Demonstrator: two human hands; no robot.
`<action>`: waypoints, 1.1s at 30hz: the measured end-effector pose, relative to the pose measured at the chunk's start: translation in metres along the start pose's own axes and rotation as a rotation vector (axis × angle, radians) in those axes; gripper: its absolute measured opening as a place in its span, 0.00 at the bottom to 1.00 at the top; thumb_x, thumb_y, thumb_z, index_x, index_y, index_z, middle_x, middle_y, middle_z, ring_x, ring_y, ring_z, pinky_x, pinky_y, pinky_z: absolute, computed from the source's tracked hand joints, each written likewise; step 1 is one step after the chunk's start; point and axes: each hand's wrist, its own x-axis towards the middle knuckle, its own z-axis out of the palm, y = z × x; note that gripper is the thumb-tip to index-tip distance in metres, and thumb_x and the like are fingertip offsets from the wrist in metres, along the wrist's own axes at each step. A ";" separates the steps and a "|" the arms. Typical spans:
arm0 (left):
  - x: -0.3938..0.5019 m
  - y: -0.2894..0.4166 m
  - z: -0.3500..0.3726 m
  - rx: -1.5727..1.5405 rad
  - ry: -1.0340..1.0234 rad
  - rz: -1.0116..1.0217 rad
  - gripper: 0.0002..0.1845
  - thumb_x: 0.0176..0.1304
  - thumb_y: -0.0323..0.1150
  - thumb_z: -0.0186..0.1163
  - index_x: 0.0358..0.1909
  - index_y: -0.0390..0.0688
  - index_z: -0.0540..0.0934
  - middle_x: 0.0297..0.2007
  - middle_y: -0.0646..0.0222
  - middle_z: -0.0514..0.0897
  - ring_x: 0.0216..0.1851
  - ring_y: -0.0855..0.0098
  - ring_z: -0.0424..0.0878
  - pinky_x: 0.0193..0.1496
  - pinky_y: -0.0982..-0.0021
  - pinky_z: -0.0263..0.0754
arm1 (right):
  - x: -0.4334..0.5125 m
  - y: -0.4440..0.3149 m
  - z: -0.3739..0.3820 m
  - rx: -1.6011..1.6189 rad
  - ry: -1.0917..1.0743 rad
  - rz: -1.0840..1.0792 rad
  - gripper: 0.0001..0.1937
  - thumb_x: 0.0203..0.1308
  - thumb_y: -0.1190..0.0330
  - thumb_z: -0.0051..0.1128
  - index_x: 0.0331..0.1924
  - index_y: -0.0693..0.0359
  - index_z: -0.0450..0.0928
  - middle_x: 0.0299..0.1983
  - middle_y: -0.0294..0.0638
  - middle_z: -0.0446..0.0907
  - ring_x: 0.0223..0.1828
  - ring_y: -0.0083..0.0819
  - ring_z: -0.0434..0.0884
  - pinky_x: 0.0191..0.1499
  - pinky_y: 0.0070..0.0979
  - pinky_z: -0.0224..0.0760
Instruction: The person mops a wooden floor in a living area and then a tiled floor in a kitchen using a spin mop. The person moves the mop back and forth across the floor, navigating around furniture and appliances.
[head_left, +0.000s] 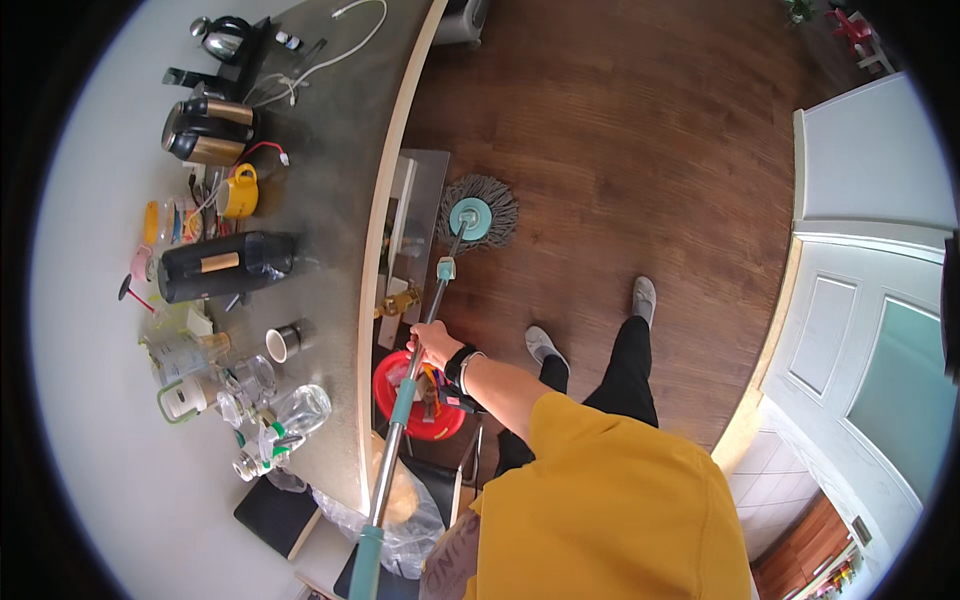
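Observation:
My right hand (435, 345) grips the metal pole of a mop (430, 309) partway along its length, with a dark watch and a band on the wrist. The pole has teal sleeves and a pale clamp (446, 268) below the hand. At its lower end, the mop head (495, 236), with grey strands around a teal disc, lies on the wooden floor beside a low shelf (427, 176). Behind the hand and pole stands a red bin (439, 429) with assorted items inside. The pole's upper end leaves the bottom of the picture. My left hand is out of view.
Along the left runs a counter (330, 172) bearing kettles, a yellow mug (238, 192), a metal cup (283, 343), glassware and cables. Below it are a bottle (400, 301) and a clear plastic bag (420, 532). A white door (821, 322) stands right of the brown floor (637, 150).

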 end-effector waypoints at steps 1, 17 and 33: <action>-0.006 0.005 0.002 0.153 -0.088 0.136 0.15 0.61 0.34 0.52 0.44 0.35 0.78 0.36 0.54 0.80 0.33 0.64 0.78 0.38 0.68 0.73 | 0.006 -0.002 0.000 0.048 -0.044 0.004 0.04 0.54 0.75 0.44 0.29 0.65 0.62 0.19 0.43 0.66 0.16 0.36 0.71 0.20 0.37 0.67; -0.059 0.161 0.022 0.001 -0.267 0.511 0.12 0.61 0.32 0.51 0.39 0.35 0.79 0.32 0.52 0.81 0.30 0.57 0.78 0.34 0.64 0.72 | -0.067 -0.199 -0.171 0.024 0.098 -0.292 0.10 0.54 0.72 0.48 0.37 0.63 0.60 0.24 0.41 0.71 0.20 0.36 0.78 0.20 0.37 0.73; -0.196 0.410 0.076 0.286 -0.296 1.901 0.11 0.61 0.32 0.52 0.40 0.40 0.80 0.17 0.59 0.74 0.15 0.63 0.69 0.18 0.66 0.61 | -0.294 -0.322 -0.532 0.666 0.545 -0.694 0.06 0.55 0.69 0.44 0.29 0.63 0.65 0.19 0.38 0.70 0.17 0.31 0.77 0.16 0.31 0.69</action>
